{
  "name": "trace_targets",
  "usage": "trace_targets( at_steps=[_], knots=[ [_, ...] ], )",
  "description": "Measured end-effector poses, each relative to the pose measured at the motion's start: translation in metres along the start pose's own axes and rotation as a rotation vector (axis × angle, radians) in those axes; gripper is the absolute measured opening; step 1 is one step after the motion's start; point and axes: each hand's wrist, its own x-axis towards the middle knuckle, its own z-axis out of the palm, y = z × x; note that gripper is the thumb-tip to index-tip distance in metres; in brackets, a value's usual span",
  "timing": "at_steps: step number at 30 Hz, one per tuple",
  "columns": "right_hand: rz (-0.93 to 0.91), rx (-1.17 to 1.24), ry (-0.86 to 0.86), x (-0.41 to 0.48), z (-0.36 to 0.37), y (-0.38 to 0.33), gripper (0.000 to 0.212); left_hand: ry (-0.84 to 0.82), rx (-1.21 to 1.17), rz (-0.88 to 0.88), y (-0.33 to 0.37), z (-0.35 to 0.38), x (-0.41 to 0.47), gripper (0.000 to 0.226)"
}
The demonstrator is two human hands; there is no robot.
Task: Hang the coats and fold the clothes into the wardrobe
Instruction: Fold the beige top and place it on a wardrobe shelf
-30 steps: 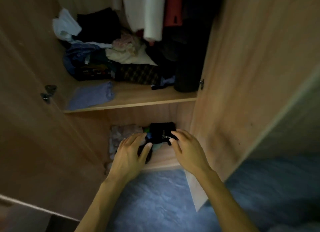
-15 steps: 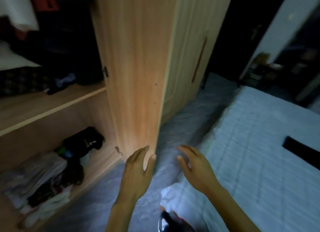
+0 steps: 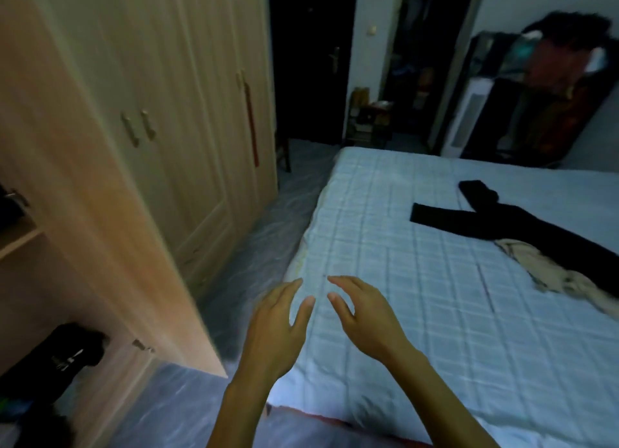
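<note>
Both of my hands hover empty over the near left corner of the bed (image 3: 418,313). My left hand (image 3: 274,330) and my right hand (image 3: 365,317) are side by side, fingers relaxed and spread. On the bed's right side lies a black garment (image 3: 495,223) spread flat, with a beige garment (image 3: 549,270) crumpled beside it. The wooden wardrobe (image 3: 110,179) stands at the left with one door swung open. A folded black garment (image 3: 67,350) lies on its bottom shelf.
Closed wardrobe doors with handles (image 3: 139,129) run along the left wall. A strip of bluish floor (image 3: 268,233) separates wardrobe and bed. A dark doorway (image 3: 308,62) and a cluttered rack of clothes (image 3: 552,89) stand at the far end.
The view has swung right from the wardrobe's lower shelf to the bed. Both hands left the folded black garment on the shelf and now hang empty over the bed corner.
</note>
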Motion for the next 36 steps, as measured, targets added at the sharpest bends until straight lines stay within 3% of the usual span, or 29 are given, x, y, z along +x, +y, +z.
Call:
trace_targets(
  at_steps=[5,10,22,36],
  knots=[
    [0.131,0.01,0.123,-0.063,-0.086,0.104,0.062,-0.004,0.073,0.297,0.085,0.102,-0.021,0.052],
    [0.346,0.025,0.28,-0.14,-0.178,0.22,0.04,-0.155,0.178,0.421,0.163,0.224,-0.031,0.05],
    [0.6,0.043,0.399,-0.217,-0.283,0.368,0.037,-0.435,0.212,0.586,0.292,0.409,-0.021,0.055],
    [0.779,-0.186,0.359,-0.179,-0.415,0.548,0.035,-0.622,0.059,0.663,0.419,0.62,0.08,0.052]
  ],
)
